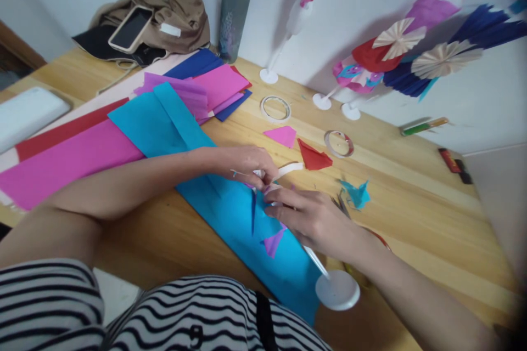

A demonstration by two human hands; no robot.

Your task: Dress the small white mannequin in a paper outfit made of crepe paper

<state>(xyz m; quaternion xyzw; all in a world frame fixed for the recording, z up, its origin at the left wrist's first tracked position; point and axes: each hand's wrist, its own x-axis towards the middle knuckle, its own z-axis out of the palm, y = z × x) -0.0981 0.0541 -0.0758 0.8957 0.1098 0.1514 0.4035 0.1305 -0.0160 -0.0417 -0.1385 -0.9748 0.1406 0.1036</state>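
Observation:
My left hand (247,165) is closed in a pinch on a small white figure (288,169) that lies over a long turquoise paper sheet (230,214). My right hand (308,216) is closed too, its fingers pressed on the same figure beside a purple paper scrap (273,242). A thin white rod runs from under the right hand to a round white base (337,289) at the table's front edge. What lies between the fingertips is hidden.
Pink, red, blue and purple paper sheets (74,159) lie at the left. Two tape rings (275,108) (338,143), pink and red scraps (313,156), a turquoise scrap (356,193), a bottle (235,8), a phone on a bag (130,27), and dressed dolls (395,49) stand beyond.

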